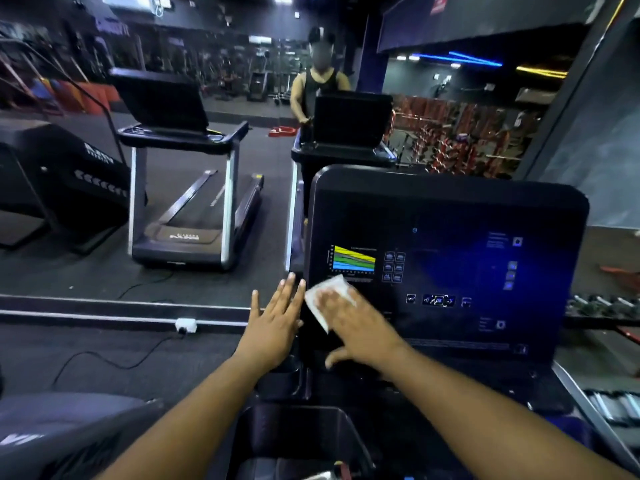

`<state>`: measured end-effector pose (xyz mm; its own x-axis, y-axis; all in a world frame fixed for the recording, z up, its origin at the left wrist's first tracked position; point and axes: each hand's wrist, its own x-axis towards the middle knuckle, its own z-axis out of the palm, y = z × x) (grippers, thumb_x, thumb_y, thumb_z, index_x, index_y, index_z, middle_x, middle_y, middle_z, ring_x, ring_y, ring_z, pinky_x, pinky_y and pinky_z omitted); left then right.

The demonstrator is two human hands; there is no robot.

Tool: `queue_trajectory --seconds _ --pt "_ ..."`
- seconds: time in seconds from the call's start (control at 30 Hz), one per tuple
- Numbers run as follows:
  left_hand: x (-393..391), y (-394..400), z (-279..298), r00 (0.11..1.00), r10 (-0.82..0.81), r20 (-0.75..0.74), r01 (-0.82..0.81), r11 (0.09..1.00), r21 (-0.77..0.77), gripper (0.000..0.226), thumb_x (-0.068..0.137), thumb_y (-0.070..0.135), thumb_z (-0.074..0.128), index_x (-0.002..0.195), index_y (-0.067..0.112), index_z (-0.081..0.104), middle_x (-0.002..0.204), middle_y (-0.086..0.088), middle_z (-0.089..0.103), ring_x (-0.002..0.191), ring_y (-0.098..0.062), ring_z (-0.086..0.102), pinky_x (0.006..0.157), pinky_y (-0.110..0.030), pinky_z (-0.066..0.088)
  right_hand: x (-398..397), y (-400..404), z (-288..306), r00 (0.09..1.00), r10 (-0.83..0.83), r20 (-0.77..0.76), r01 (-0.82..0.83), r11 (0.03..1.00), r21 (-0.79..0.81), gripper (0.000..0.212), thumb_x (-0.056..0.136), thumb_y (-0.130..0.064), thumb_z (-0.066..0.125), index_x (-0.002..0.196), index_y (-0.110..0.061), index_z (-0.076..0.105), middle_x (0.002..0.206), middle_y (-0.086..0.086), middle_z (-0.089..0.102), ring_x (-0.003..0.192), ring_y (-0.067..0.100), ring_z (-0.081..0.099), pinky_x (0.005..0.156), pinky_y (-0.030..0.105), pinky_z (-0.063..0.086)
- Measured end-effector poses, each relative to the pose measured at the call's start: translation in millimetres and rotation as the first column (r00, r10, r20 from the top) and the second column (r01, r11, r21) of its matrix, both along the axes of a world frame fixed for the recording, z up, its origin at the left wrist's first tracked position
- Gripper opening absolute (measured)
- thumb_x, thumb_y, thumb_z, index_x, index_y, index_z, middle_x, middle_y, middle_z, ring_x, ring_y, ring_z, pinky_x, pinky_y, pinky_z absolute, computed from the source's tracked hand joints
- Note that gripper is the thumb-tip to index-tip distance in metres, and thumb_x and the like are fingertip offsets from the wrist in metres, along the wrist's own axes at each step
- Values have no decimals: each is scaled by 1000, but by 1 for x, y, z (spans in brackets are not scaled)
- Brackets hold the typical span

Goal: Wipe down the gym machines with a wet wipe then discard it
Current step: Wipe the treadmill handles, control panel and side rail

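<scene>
A treadmill console (pixel 450 220) with a dark screen and a small coloured chart stands right in front of me. My right hand (pixel 353 327) presses a white wet wipe (pixel 322 296) flat against the lower left corner of that screen, fingers spread over it. My left hand (pixel 273 323) hovers beside the console's left edge with its fingers straight and nothing in it. Part of the wipe sticks out above and to the left of my right hand.
A wall mirror ahead reflects a second treadmill (pixel 194 188), a stair machine (pixel 62 174) and a person behind a console. A white power socket (pixel 186 325) with a black cable lies on the floor at left. Cup holder recesses (pixel 294 441) sit below my arms.
</scene>
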<state>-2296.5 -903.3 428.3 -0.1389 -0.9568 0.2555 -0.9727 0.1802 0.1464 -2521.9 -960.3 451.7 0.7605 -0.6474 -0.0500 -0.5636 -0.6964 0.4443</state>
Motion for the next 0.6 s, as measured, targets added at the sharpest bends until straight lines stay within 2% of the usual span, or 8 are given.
queue_trajectory --seconds 0.07,0.13,0.2,0.27,0.33,0.4,0.5,0.6 --pt "1 1 3 1000 -5 15 5 1000 6 87 108 38 36 145 35 -43 161 6 -37 153 -14 -22 122 -60 -7 12 -24 43 992 -72 102 84 989 -119 128 72 -95 27 161 -4 12 168 15 13 156 28 6 125 52 6" --pt "1 1 9 1000 -9 29 9 1000 20 88 108 39 36 145 34 -43 159 7 -43 152 -14 -26 122 -60 -9 25 -44 87 967 -97 237 149 965 -214 128 73 -95 22 161 -5 2 169 14 -1 156 26 -8 126 51 -1" --pt "1 2 14 999 5 53 -8 998 55 90 108 41 36 142 34 -47 154 9 -50 150 -13 -31 121 -60 -12 36 -54 120 927 -129 352 213 955 -209 126 74 -94 19 160 -7 -11 166 10 -22 153 24 -22 125 49 -9" --pt "1 3 17 998 16 64 -21 997 81 92 107 44 38 142 33 -47 153 8 -51 150 -14 -32 122 -61 -11 45 -55 131 883 -173 436 266 950 -164 124 74 -93 13 158 -6 -16 160 9 -35 152 25 -27 124 50 -13" --pt "1 4 17 999 9 47 -12 998 67 97 105 47 43 144 32 -45 153 7 -50 151 -14 -30 122 -63 -8 50 -46 116 868 -168 467 258 957 -135 124 75 -92 15 159 -4 -14 161 12 -31 153 28 -23 124 53 -12" --pt "3 3 14 999 -5 34 4 1000 15 104 101 46 52 148 32 -40 156 8 -47 152 -15 -25 122 -64 -4 47 -31 77 899 -111 423 187 972 -142 125 76 -92 23 160 -4 -6 166 15 -20 155 30 -15 125 56 -4" --pt "6 4 1 997 -4 73 3 1000 12 115 94 47 64 153 30 -33 159 7 -42 154 -17 -20 121 -67 1 25 5 1 963 -35 267 62 993 -96 126 75 -93 32 161 -4 5 169 15 -3 157 30 -2 123 56 12" --pt "5 9 -11 996 2 87 -2 1000 2 125 86 47 75 158 27 -26 164 5 -34 156 -20 -9 119 -69 11 -2 41 -61 993 6 118 -8 1000 17 123 77 -92 34 161 -5 12 168 15 12 157 29 4 123 53 13"
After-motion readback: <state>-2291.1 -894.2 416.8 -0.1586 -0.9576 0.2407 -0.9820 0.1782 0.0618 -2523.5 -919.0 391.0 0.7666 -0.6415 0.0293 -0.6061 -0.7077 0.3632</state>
